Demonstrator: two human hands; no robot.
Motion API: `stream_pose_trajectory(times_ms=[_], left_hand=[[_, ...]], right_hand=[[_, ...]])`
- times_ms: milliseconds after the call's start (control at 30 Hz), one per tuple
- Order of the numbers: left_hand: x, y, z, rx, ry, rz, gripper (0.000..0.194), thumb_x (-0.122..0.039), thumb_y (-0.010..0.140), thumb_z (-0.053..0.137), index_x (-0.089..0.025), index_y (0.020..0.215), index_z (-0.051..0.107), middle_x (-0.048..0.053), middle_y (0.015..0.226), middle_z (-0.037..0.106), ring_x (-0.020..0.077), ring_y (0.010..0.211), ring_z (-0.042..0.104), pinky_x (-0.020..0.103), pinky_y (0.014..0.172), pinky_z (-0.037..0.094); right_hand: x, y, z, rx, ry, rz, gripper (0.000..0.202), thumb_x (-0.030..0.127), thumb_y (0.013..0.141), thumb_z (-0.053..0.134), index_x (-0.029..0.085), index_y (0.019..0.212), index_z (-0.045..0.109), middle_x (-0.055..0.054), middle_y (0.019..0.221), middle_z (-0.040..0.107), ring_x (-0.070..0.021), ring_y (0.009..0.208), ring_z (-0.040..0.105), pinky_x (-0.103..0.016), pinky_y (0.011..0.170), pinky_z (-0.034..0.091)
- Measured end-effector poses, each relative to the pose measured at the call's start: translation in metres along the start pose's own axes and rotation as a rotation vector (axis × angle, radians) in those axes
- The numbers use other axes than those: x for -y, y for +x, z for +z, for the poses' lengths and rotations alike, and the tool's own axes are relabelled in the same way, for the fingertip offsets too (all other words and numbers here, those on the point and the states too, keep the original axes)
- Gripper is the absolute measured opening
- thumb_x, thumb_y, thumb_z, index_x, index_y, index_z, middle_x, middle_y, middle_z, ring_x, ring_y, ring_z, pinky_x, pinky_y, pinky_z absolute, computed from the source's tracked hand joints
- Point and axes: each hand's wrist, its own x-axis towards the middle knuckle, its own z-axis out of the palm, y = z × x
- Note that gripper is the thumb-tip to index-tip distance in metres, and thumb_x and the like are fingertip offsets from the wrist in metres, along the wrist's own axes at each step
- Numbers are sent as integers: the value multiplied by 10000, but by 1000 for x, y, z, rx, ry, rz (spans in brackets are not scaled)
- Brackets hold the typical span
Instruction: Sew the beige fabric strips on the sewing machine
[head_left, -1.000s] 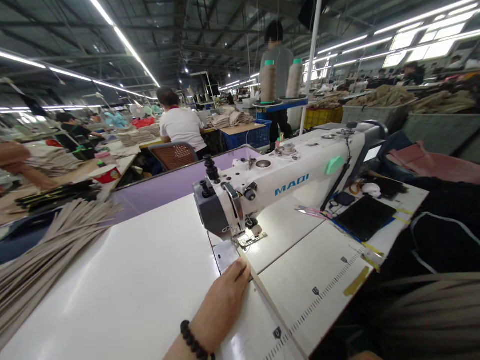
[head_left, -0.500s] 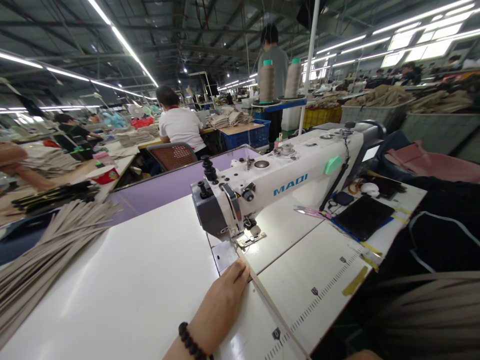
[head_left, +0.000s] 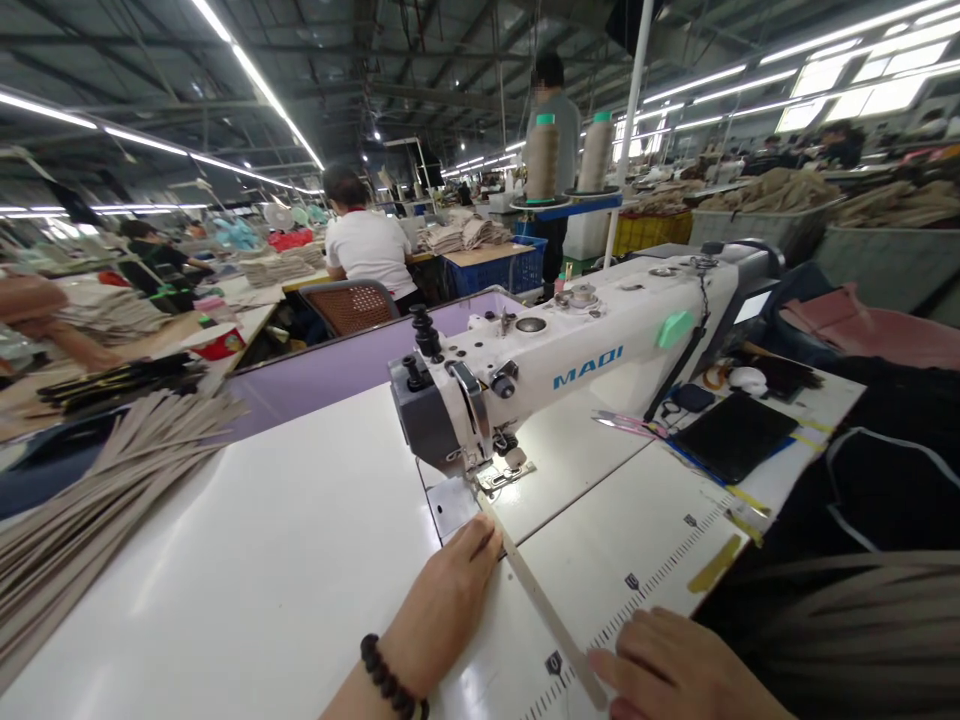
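Rows of white tube lights hang beneath a dark metal roof, over a sewing hall where people sit or stand among piles of cloth. At the left edge of a glossy white sewing table (head_left: 262,560) lies a fanned bundle of long taupe fabric strips (head_left: 112,500). Beyond the far edge, a pale purple panel (head_left: 322,370) stands before a seated person in a white shirt (head_left: 367,245). Nearer, the left hand (head_left: 450,590), wearing a black bead bracelet (head_left: 386,680), has its fingers closed on a narrow taupe fabric strip (head_left: 544,605), just short of the needle area of a white MAQI sewing machine (head_left: 570,350). That strip slants from there toward the table's near edge, crossing a printed black ruler scale (head_left: 667,555). Behind the machine, two taupe thread cones (head_left: 541,165) stand on a blue holder. At the near edge, the right hand (head_left: 675,665) has bent fingers at the strip's lower part; whether they grip it, I cannot tell. Pink-handled scissors (head_left: 628,423) and a flat black item (head_left: 735,435) lie toward the right corner.
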Motion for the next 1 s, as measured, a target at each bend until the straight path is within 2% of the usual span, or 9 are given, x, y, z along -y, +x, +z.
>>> stream_pose_trajectory(times_ms=[133, 267, 433, 600, 733, 900, 1000], left_hand=[[0, 0, -1, -4, -26, -16, 376, -8, 842, 340, -165, 1161, 462, 85, 1141, 532, 176, 1091, 527, 340, 995, 460], [-2, 1, -3, 21, -36, -24, 363, -9, 839, 346, -165, 1136, 481, 78, 1108, 545, 185, 1113, 509, 349, 996, 457], [-5, 3, -6, 52, -33, -30, 343, 20, 822, 361, -144, 1086, 505, 89, 1097, 553, 193, 1081, 524, 337, 978, 470], [-6, 4, -10, 36, -70, -34, 300, 7, 849, 365, -115, 1079, 516, 103, 1074, 546, 188, 1048, 537, 320, 955, 483], [-5, 4, -11, 8, -110, -40, 291, -17, 871, 360, -129, 1086, 520, 86, 1035, 550, 179, 1018, 552, 320, 930, 496], [-2, 6, -8, 13, -145, -81, 206, -39, 874, 406, -141, 981, 549, 79, 995, 564, 180, 940, 577, 323, 874, 521], [2, 7, -3, -39, -156, -105, 174, -56, 869, 435, -137, 964, 555, 93, 973, 572, 208, 939, 572, 357, 862, 522]], right_hand=[[-1, 25, -5, 103, -2, 16, 110, 129, 822, 511, 222, 839, 568, -11, 722, 581, -177, 634, 519, -293, 597, 388], [-5, 39, -5, 146, -3, -22, 157, 86, 748, 603, 212, 824, 547, 6, 759, 577, -179, 667, 495, -309, 623, 343], [-15, 57, 0, 216, -21, -48, 167, 158, 800, 607, 210, 944, 540, 2, 786, 573, -194, 692, 486, -322, 623, 319], [-23, 77, 1, 340, -49, -89, 99, 229, 845, 576, 212, 938, 545, -17, 818, 580, -203, 718, 504, -322, 619, 334], [-29, 93, 2, 368, -64, -123, 120, 243, 864, 552, 199, 976, 549, -31, 844, 600, -209, 746, 533, -329, 647, 361], [-38, 116, 3, 443, -69, -143, 149, 291, 889, 520, 203, 999, 570, -44, 842, 622, -203, 713, 558, -312, 598, 360], [-43, 129, 4, 444, -96, -155, 162, 306, 896, 506, 211, 1007, 575, -39, 813, 630, -204, 687, 567, -305, 561, 342]])
